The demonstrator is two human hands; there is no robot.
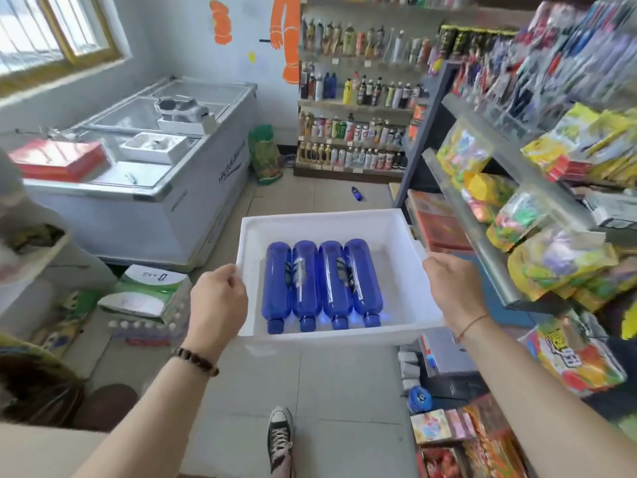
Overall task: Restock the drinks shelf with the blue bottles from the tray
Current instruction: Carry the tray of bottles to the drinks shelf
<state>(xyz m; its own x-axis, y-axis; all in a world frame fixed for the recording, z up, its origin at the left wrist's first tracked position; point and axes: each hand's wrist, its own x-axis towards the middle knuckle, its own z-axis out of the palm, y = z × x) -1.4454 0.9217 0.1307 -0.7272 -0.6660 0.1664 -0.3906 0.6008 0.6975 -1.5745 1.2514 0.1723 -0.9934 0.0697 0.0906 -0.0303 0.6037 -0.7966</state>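
4 blue bottles (pixel 323 282), tiled floor (pixel 344 381)

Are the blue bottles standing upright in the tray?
No, the four blue bottles lie on their sides in the white tray, caps toward the person.

Four blue bottles (pixel 322 282) lie in a white tray (pixel 400 232); red box (pixel 58 160) nearby.

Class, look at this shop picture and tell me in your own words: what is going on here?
A person is carrying a white tray through a small shop, the left hand gripping one side rim and the right hand the other. Four blue bottles lie side by side in it, caps toward the person. The drinks shelf stands ahead against the far wall, and one more blue bottle lies on the floor before it. Nothing from the tray is shelved yet.
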